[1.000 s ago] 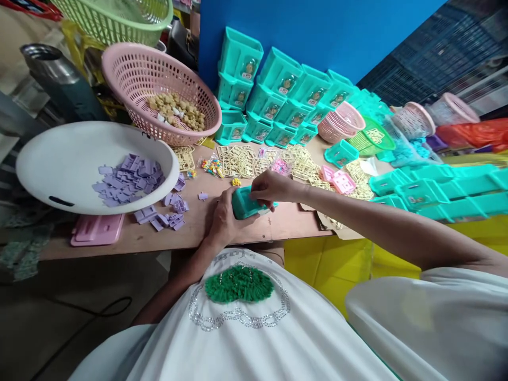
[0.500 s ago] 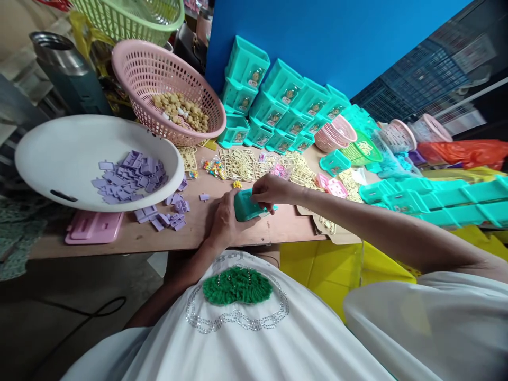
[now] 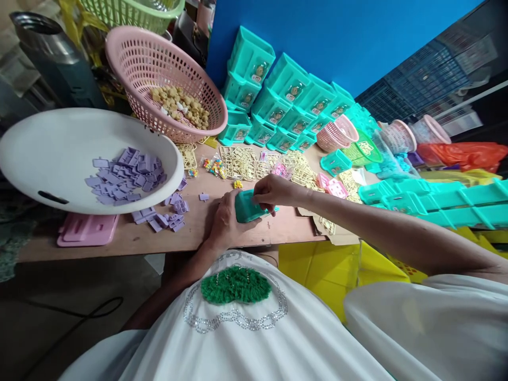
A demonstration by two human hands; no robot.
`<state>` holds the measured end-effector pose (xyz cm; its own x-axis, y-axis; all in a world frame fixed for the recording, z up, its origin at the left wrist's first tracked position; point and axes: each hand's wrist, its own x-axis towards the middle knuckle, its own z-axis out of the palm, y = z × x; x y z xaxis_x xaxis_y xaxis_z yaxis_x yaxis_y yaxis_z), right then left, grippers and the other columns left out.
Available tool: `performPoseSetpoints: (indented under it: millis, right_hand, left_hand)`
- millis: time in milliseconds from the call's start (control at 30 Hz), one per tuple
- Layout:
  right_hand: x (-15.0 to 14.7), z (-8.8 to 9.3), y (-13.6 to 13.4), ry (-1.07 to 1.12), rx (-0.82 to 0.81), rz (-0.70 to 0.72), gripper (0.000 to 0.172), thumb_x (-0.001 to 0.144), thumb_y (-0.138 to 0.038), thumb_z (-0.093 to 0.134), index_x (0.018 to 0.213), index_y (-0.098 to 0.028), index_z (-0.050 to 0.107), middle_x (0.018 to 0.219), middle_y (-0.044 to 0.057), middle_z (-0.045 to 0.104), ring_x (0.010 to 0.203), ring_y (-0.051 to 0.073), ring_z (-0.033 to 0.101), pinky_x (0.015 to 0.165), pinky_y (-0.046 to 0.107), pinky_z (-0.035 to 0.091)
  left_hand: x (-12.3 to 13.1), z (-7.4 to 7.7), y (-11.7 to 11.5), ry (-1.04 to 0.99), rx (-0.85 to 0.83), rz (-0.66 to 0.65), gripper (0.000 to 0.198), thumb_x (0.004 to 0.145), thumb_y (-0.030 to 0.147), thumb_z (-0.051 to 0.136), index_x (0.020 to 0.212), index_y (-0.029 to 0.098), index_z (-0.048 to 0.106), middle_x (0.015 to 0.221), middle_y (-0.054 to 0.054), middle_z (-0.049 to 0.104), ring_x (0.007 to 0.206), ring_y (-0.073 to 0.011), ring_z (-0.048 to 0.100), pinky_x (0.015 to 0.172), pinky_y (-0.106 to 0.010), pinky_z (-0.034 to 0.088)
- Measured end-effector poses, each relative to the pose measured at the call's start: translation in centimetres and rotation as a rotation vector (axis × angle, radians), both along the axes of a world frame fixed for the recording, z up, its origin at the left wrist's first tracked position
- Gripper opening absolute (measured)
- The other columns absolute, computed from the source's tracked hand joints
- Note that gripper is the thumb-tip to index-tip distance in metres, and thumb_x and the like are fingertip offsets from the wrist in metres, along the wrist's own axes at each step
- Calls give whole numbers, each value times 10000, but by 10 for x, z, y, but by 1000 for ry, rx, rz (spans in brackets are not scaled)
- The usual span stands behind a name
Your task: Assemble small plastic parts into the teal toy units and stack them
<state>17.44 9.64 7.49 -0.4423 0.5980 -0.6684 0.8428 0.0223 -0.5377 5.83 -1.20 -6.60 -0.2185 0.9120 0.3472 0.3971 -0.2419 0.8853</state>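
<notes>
In the head view, little had changed from the earlier frames: the left hand (image 3: 224,216) and the right hand (image 3: 270,191) had kept almost the same pose on the teal box (image 3: 246,207), while the camera had shifted slightly, so that the white tub (image 3: 47,153) and the metal-topped flask (image 3: 59,63) sat further to the left than half a second before. The box lay between the two hands, over the front part of the table (image 3: 281,227); whether it rested on the wood or was held just above it could not be told. The left hand was clamped around the box's left side, with the thumb side uppermost. The right hand came across from the right, its bent fingers touching the box's upper right part; whether they pinched anything could not be made out. Just beyond the box lay a small cluster of yellow bits (image 3: 237,184), and to the left of the left hand a single purple piece (image 3: 203,197) lay alone. Further back stood the stacked teal boxes (image 3: 273,106), with cream-coloured frames (image 3: 238,161) spread on the table before them.
</notes>
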Motion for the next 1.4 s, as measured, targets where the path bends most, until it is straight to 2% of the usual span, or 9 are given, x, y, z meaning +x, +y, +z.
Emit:
performPoseSetpoints:
  millis: [267, 600, 767, 900, 1033, 1133, 1200, 1267, 1400]
  right_hand:
    - [0, -3, 2, -28, -16, 13, 202, 806, -127, 620, 617, -175, 568, 490, -35, 632, 371, 87, 552, 404, 186, 442]
    - [-17, 12, -7, -166, 96, 79, 238, 774, -33, 564, 592, -181, 523, 487, -30, 606, 396, 112, 574, 411, 207, 440]
    - [-31, 17, -15, -295, 194, 212, 224, 760, -4, 543, 593, -151, 564, 477, -9, 583, 400, 108, 558, 430, 206, 415]
    - [-41, 20, -20, -436, 373, 364, 160, 796, -27, 565, 763, -84, 711, 529, 40, 632, 474, 127, 596, 524, 228, 413]
    - [-49, 20, -31, -563, 509, 533, 186, 816, -58, 592, 881, -46, 766, 764, 153, 741, 702, 212, 683, 616, 267, 422]
    - [-51, 16, -39, -572, 597, 626, 210, 826, -55, 595, 943, -47, 769, 910, 201, 763, 834, 256, 701, 674, 284, 434]
    - [-50, 14, -39, -564, 607, 615, 195, 824, -55, 591, 916, -57, 763, 907, 195, 764, 830, 251, 702, 672, 281, 435]
    - [-47, 13, -34, -554, 563, 540, 163, 813, -56, 585, 839, -73, 745, 832, 161, 759, 748, 220, 698, 630, 265, 433]
    - [-41, 18, -22, -476, 323, 335, 200, 803, -60, 536, 666, -118, 670, 579, 46, 674, 478, 134, 624, 512, 226, 441]
  left_hand:
    - [1, -4, -2, 19, 12, -2, 872, 662, 271, 926, 1371, 241, 419, 1242, -108, 645, 1122, -295, 665, 943, -428, 565]
    - [2, -6, 0, 9, 8, 3, 844, 678, 306, 917, 1363, 245, 427, 1233, -109, 643, 1126, -305, 668, 943, -433, 570]
    - [0, -4, 0, -2, 22, -12, 821, 675, 312, 921, 1334, 226, 439, 1210, -118, 648, 1094, -305, 674, 947, -442, 566]
    - [-2, -3, 1, -5, 49, -12, 802, 678, 339, 919, 1320, 221, 452, 1183, -117, 651, 1076, -307, 672, 941, -443, 567]
    - [-2, -4, 2, -1, 56, -7, 792, 690, 330, 907, 1327, 240, 446, 1176, -104, 641, 1080, -301, 667, 938, -442, 570]
    - [-1, -5, 2, -2, 96, -11, 796, 701, 327, 899, 1342, 238, 436, 1187, -110, 634, 1102, -305, 658, 954, -451, 566]
    - [-1, -7, 3, -5, 109, -5, 790, 701, 340, 900, 1337, 234, 442, 1183, -113, 632, 1100, -312, 656, 957, -467, 564]
    - [-1, -8, 3, -12, 95, 4, 780, 698, 365, 902, 1321, 230, 453, 1173, -114, 633, 1084, -316, 658, 949, -479, 564]
    - [-2, -6, 3, -18, 54, -17, 792, 685, 408, 912, 1303, 205, 460, 1165, -128, 634, 1062, -320, 661, 924, -471, 567]
